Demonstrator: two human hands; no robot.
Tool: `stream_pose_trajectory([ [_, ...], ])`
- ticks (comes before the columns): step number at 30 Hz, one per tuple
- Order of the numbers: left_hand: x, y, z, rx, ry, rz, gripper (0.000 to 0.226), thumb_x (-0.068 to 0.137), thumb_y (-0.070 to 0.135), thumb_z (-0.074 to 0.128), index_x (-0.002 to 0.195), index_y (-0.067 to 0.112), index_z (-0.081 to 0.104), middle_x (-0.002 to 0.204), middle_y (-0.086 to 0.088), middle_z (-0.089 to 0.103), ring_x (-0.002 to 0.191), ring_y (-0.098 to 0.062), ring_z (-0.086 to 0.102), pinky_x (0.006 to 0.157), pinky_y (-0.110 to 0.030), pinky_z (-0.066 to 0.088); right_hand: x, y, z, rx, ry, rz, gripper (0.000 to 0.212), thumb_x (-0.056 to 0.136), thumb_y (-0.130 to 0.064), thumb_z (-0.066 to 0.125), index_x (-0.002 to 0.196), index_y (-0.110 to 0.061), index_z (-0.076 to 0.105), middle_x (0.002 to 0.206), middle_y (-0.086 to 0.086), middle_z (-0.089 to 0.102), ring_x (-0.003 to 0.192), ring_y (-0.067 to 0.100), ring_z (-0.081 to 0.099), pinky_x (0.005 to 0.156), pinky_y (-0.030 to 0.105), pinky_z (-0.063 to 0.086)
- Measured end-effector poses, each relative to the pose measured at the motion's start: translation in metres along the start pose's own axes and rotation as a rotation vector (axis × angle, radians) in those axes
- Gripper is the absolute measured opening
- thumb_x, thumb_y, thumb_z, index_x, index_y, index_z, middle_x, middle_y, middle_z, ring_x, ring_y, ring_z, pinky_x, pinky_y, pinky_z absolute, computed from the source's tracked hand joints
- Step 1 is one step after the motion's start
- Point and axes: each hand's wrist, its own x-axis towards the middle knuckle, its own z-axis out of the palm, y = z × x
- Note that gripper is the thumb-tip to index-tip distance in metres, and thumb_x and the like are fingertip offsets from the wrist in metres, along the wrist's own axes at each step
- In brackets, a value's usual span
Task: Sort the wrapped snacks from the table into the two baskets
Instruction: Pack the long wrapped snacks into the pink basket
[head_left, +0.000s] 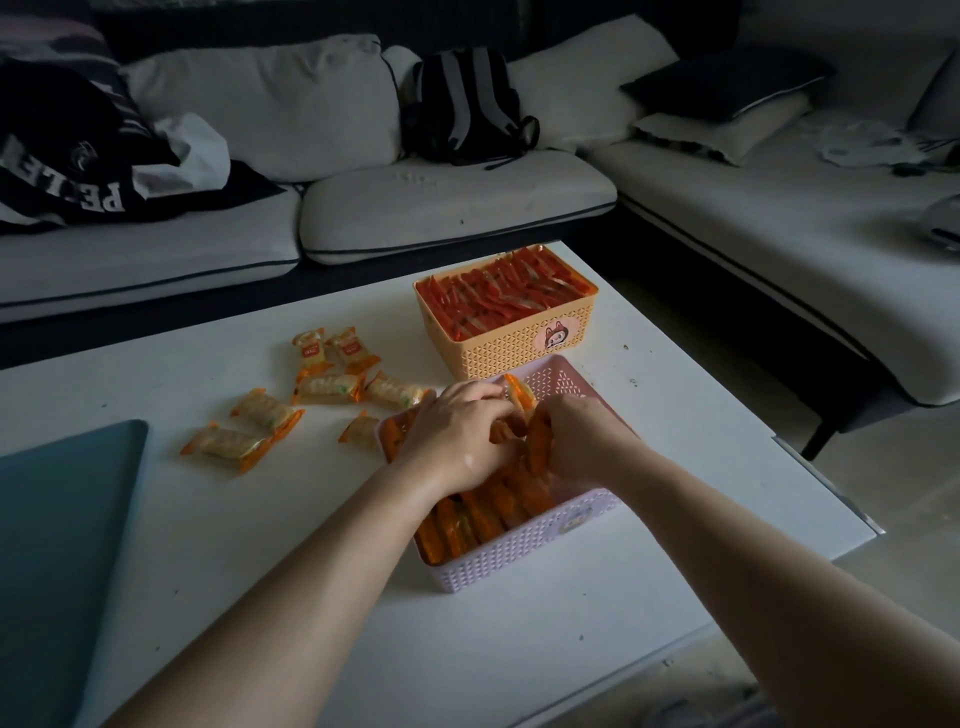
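Where white table (260, 545) meets dim sofa (457, 197), seven loose snacks (327, 387).

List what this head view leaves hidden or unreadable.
- Fingers of the left hand and right hand: curled into the pink basket, grip unclear.
- Snacks beneath the hands: covered.
- Print on the loose snacks: too small.
- Teal item: cut off by the left edge.

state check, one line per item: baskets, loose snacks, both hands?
Orange basket: full of red packs.
Pink basket: partly filled with orange packs.
Loose snacks: seven on the table, unsorted.
Left hand: in the pink basket, fingers closed on a pack.
Right hand: in the pink basket, grip unclear.
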Motion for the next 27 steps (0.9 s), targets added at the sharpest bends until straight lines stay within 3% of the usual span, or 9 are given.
stream_pose_trajectory([
  [3,-0.001,-0.003,0.002,-0.035,0.050,0.016,0.034,0.086,0.039,0.069,0.120,0.035,0.067,0.144,0.007,0.053,0.137,-0.019,0.042,0.112,-0.042,0.032,0.002,0.001,0.004,0.133,0.038,0.121,0.003,0.083,-0.008,0.067,0.085,-0.007,0.068,0.075,0.004,0.061,0.063,0.016,0.057,0.047,0.020,0.040],
  [5,-0.002,-0.002,0.002,-0.045,0.091,0.035,0.037,0.085,0.039,0.070,0.121,0.034,0.064,0.137,0.007,0.057,0.129,-0.019,0.048,0.106,-0.039,0.036,0.001,0.000,0.006,0.178,0.069,0.183,0.007,0.081,-0.003,0.063,0.078,-0.006,0.068,0.072,0.005,0.062,0.058,0.014,0.055,0.041,0.019,0.036],
  [9,-0.002,-0.002,0.003,-0.063,0.113,0.037,0.030,0.087,0.031,0.070,0.116,0.034,0.073,0.140,0.007,0.056,0.130,-0.018,0.047,0.107,-0.032,0.033,0.002,-0.005,0.008,0.200,0.022,0.195,0.015,0.086,-0.002,0.054,0.081,-0.002,0.068,0.080,0.011,0.067,0.071,0.023,0.064,0.056,0.032,0.055],
  [12,-0.005,-0.006,0.001,-0.170,0.146,0.017,0.024,0.088,0.027,0.070,0.111,0.031,0.074,0.136,0.006,0.060,0.125,-0.016,0.053,0.097,-0.022,0.035,0.005,-0.007,0.001,0.284,-0.007,0.203,0.023,0.092,-0.009,0.048,0.072,-0.007,0.059,0.074,0.010,0.060,0.070,0.023,0.058,0.053,0.028,0.042],
  [15,-0.014,-0.009,-0.007,-0.243,0.208,-0.015,0.021,0.090,0.029,0.064,0.110,0.032,0.071,0.129,0.010,0.062,0.120,-0.012,0.056,0.093,-0.024,0.043,0.002,-0.012,-0.003,0.202,-0.073,0.140,0.029,0.098,-0.019,0.044,0.080,-0.007,0.063,0.079,0.010,0.065,0.071,0.022,0.062,0.059,0.030,0.045],
  [18,-0.030,-0.025,-0.017,-0.264,0.297,-0.058,0.013,0.092,0.028,0.063,0.102,0.031,0.070,0.114,0.010,0.062,0.107,-0.012,0.059,0.087,-0.032,0.051,-0.005,-0.021,-0.006,-0.007,0.060,0.176,0.030,0.098,-0.031,0.051,0.074,-0.016,0.060,0.071,-0.001,0.063,0.057,0.012,0.061,0.045,0.022,0.041],
  [22,-0.057,-0.074,-0.035,-0.235,0.417,-0.200,0.013,0.095,0.019,0.061,0.099,0.027,0.070,0.108,0.006,0.066,0.100,-0.017,0.064,0.083,-0.039,0.056,-0.014,-0.052,-0.022,-0.094,0.317,0.119,0.027,0.098,-0.027,0.046,0.075,-0.017,0.057,0.077,0.000,0.062,0.047,0.009,0.051,0.039,0.020,0.031],
  [25,-0.065,-0.114,-0.043,-0.092,0.312,-0.356,0.031,0.092,0.009,0.058,0.115,0.029,0.066,0.123,0.005,0.068,0.112,-0.020,0.063,0.087,-0.035,0.054,0.000,-0.085,-0.030,0.086,0.264,-0.012,0.021,0.101,-0.023,0.048,0.097,-0.017,0.068,0.089,0.000,0.067,0.061,0.008,0.059,0.048,0.023,0.052],
  [27,-0.060,-0.128,-0.039,-0.009,0.149,-0.332,0.051,0.090,0.003,0.053,0.132,0.032,0.058,0.139,0.003,0.060,0.126,-0.021,0.056,0.097,-0.037,0.050,0.024,-0.103,-0.031,0.167,0.203,-0.067,0.022,0.102,-0.021,0.050,0.108,-0.014,0.069,0.097,0.001,0.065,0.065,0.008,0.060,0.049,0.018,0.050],
])
